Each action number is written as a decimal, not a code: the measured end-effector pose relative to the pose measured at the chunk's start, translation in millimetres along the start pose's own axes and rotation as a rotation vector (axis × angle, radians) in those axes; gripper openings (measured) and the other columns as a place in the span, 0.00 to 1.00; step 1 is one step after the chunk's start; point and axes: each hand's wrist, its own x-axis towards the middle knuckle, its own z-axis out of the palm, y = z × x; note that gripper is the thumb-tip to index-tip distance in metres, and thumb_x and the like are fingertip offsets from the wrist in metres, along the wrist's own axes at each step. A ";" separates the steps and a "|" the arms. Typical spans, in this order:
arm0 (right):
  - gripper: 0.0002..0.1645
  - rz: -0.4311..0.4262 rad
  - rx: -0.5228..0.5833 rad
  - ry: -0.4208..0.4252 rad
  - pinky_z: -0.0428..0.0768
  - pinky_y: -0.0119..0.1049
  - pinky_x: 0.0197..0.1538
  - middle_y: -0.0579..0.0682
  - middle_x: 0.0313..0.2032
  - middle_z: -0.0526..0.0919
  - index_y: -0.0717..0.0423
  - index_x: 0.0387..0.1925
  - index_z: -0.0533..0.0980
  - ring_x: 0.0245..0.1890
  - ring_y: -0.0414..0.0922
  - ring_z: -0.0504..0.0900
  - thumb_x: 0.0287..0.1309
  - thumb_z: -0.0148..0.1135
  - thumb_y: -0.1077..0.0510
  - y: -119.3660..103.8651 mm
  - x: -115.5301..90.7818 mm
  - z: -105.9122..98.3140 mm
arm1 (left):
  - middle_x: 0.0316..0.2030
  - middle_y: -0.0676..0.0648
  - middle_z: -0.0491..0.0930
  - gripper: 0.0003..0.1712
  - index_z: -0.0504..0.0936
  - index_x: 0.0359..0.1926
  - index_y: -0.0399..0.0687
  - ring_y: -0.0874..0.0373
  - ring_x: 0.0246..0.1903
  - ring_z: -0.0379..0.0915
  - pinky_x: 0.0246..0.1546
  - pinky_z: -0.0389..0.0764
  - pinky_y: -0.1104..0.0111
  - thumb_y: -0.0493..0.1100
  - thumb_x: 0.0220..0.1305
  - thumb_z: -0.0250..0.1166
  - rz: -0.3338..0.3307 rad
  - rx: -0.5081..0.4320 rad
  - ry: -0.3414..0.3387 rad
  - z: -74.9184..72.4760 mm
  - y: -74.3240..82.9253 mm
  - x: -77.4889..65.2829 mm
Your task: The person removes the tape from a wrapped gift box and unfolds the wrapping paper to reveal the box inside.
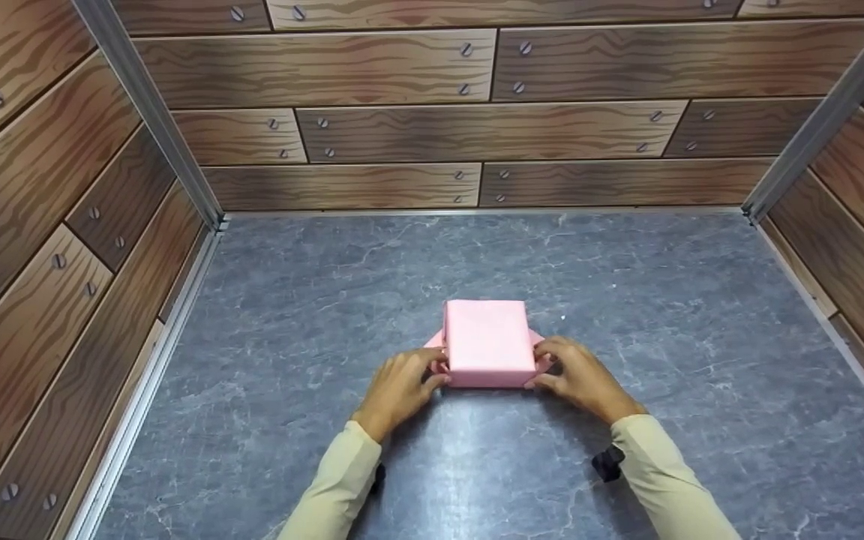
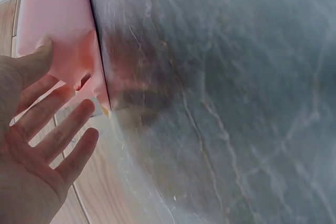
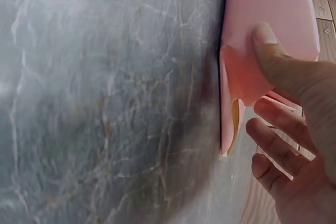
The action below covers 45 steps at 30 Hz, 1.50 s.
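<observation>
A box wrapped in pink paper [image 1: 487,337] sits on the grey marbled surface, its top smooth and its paper flaps sticking out at both sides. My left hand [image 1: 400,386] is at its near left corner; in the left wrist view the thumb [image 2: 41,59] presses the near face while the other fingers stretch out beside the creased side paper. At the near right corner, my right hand [image 1: 582,375] touches the box likewise. Its thumb [image 3: 268,45] lies on the near face, with loosely bent fingers by an outstanding paper flap [image 3: 228,114]. The index fingertips are partly hidden by paper.
Wood-patterned panels surround the surface at the back [image 1: 394,135], left [image 1: 64,300] and right [image 1: 852,262]. Metal strips run along their lower edges and corners. Tiny white specks [image 1: 562,317] lie right of the box. A dark device [image 1: 608,463] is worn at the right wrist.
</observation>
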 end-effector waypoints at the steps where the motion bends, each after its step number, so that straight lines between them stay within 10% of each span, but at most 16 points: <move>1: 0.17 0.002 -0.011 0.009 0.79 0.52 0.50 0.52 0.41 0.84 0.56 0.36 0.82 0.43 0.52 0.81 0.44 0.82 0.58 0.2 0.1 0.5 | 0.34 0.58 0.83 0.15 0.87 0.52 0.54 0.62 0.34 0.77 0.34 0.79 0.63 0.48 0.65 0.70 0.002 0.008 0.007 0.3 0.1 0.2; 13: 0.16 0.024 -0.090 0.071 0.77 0.46 0.41 0.45 0.32 0.83 0.50 0.27 0.80 0.37 0.48 0.78 0.41 0.83 0.55 1.7 -1.8 1.1 | 0.35 0.53 0.86 0.09 0.88 0.38 0.51 0.56 0.38 0.81 0.42 0.81 0.57 0.50 0.63 0.72 0.005 0.101 0.076 2.5 1.8 0.2; 27: 0.20 0.000 -0.151 0.108 0.75 0.41 0.35 0.41 0.24 0.78 0.49 0.21 0.76 0.27 0.40 0.75 0.41 0.83 0.49 4.8 -5.6 0.3 | 0.25 0.55 0.83 0.10 0.87 0.33 0.50 0.59 0.26 0.76 0.29 0.76 0.62 0.51 0.63 0.72 0.043 0.116 0.108 3.6 0.4 -1.9; 45: 0.12 0.008 -0.148 -0.004 0.81 0.52 0.46 0.52 0.38 0.88 0.56 0.37 0.87 0.40 0.51 0.84 0.55 0.75 0.53 5.6 -5.4 0.3 | 0.28 0.55 0.84 0.10 0.87 0.35 0.51 0.56 0.27 0.79 0.27 0.78 0.60 0.51 0.66 0.70 -0.024 0.071 0.085 5.1 3.4 -1.8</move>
